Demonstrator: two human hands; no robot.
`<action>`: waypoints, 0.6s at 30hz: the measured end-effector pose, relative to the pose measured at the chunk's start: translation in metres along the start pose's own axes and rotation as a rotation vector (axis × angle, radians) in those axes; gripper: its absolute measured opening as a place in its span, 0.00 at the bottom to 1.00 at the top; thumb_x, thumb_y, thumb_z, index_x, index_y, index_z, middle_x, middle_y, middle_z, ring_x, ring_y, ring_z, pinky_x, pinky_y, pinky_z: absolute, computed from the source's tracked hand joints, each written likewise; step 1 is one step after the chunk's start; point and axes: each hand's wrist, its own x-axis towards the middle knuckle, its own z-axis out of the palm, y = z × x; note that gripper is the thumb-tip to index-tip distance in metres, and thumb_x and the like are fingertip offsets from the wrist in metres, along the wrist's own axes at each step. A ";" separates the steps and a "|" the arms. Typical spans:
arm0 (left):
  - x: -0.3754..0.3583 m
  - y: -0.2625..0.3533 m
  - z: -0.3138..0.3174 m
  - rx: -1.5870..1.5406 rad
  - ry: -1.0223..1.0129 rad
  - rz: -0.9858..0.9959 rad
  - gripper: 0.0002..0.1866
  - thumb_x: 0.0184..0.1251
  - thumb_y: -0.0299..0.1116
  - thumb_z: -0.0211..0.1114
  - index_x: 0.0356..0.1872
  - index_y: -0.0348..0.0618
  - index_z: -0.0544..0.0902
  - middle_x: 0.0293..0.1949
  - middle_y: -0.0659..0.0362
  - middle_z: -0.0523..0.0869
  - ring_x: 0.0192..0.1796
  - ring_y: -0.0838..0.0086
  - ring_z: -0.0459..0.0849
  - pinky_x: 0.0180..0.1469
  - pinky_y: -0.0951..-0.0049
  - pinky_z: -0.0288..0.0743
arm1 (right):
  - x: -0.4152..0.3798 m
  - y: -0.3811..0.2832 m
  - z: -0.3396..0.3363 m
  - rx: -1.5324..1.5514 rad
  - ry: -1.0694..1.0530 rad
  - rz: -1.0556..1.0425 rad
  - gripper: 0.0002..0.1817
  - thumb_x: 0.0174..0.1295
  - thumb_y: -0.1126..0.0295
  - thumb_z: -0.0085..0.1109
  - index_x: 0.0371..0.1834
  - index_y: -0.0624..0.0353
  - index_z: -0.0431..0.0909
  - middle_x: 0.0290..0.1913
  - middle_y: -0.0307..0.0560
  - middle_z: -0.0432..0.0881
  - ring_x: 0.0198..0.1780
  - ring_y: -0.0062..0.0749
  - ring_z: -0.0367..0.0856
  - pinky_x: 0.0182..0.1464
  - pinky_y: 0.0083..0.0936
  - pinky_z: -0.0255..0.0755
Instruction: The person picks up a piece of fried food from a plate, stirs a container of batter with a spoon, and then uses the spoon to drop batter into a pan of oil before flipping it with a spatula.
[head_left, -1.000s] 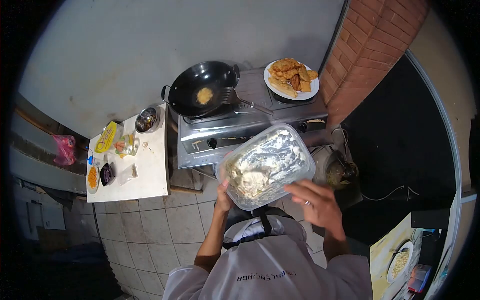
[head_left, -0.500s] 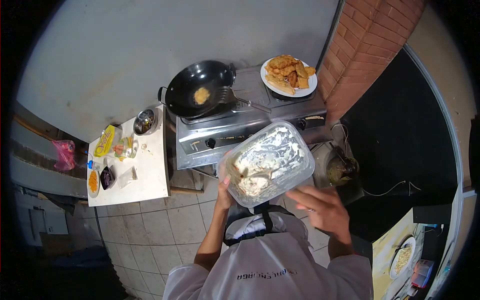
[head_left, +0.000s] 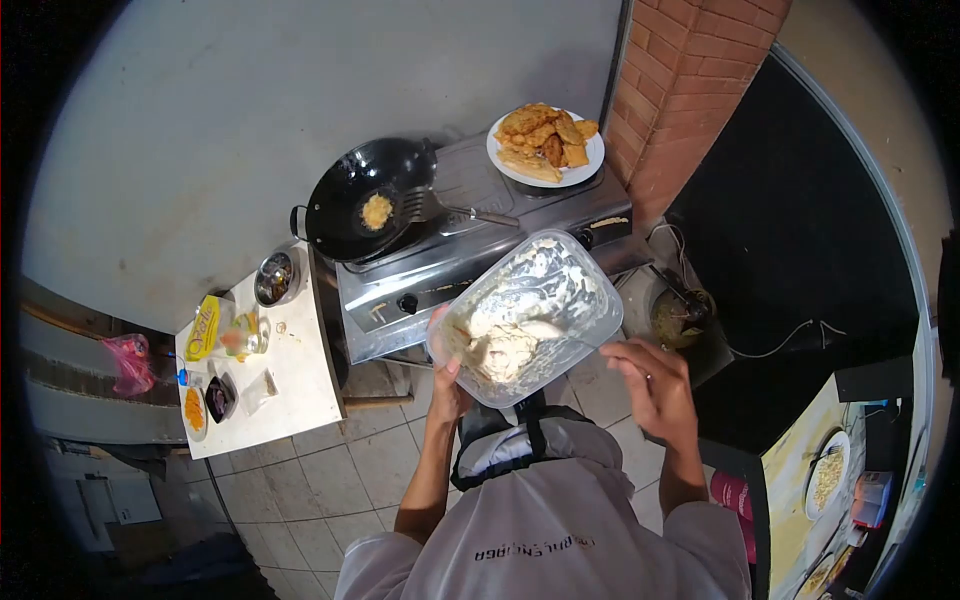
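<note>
My left hand (head_left: pixel 449 375) grips the left side of a clear plastic container (head_left: pixel 597 325) tilted in front of my body. Pale batter (head_left: pixel 505 350) is heaped in its lower left part and smeared over the bottom. My right hand (head_left: pixel 655 385) pinches the handle of a spoon (head_left: pixel 545 331), whose head lies at the batter. Beyond the container, a black wok (head_left: pixel 335 215) on the stove (head_left: pixel 375 335) holds one small piece of frying food (head_left: pixel 377 212). A slotted spatula (head_left: pixel 430 207) rests across the wok's right rim.
A white plate of fried pieces (head_left: pixel 545 140) stands at the stove's right. On the white side table (head_left: pixel 310 385) are a metal bowl (head_left: pixel 276 278), a yellow packet (head_left: pixel 203 328) and small dishes. A brick pillar (head_left: pixel 665 90) rises behind right. Another plate (head_left: pixel 828 475) lies lower right.
The spoon now shows in my right hand, its head at the batter; the hand's fingers were blurred before. The view has shifted, so the stove and plate appear farther left.
</note>
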 end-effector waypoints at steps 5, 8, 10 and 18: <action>0.009 0.003 -0.001 -0.016 -0.043 0.078 0.54 0.44 0.56 0.71 0.71 0.52 0.51 0.63 0.52 0.62 0.66 0.61 0.63 0.65 0.61 0.62 | -0.015 0.005 0.041 0.244 0.104 0.235 0.10 0.68 0.75 0.45 0.42 0.69 0.76 0.26 0.48 0.77 0.22 0.28 0.76 0.26 0.24 0.69; 0.010 0.011 0.012 -0.003 -0.024 0.116 0.55 0.43 0.57 0.71 0.71 0.51 0.50 0.64 0.51 0.61 0.66 0.60 0.63 0.65 0.61 0.62 | -0.015 0.002 0.065 0.441 0.170 0.361 0.14 0.72 0.72 0.40 0.42 0.71 0.75 0.25 0.45 0.77 0.20 0.22 0.75 0.24 0.20 0.69; 0.010 0.013 0.019 0.006 -0.042 0.126 0.55 0.43 0.57 0.70 0.71 0.51 0.50 0.64 0.51 0.61 0.67 0.60 0.62 0.65 0.60 0.61 | -0.013 0.005 0.074 0.613 0.240 0.411 0.15 0.73 0.70 0.39 0.41 0.72 0.74 0.25 0.46 0.76 0.19 0.22 0.75 0.21 0.18 0.68; 0.013 -0.003 0.007 -0.042 -0.026 0.090 0.55 0.43 0.56 0.69 0.72 0.49 0.49 0.65 0.50 0.61 0.67 0.60 0.62 0.65 0.59 0.64 | 0.000 0.007 0.050 0.661 0.285 0.365 0.17 0.74 0.69 0.39 0.42 0.75 0.73 0.27 0.52 0.77 0.22 0.28 0.79 0.22 0.21 0.73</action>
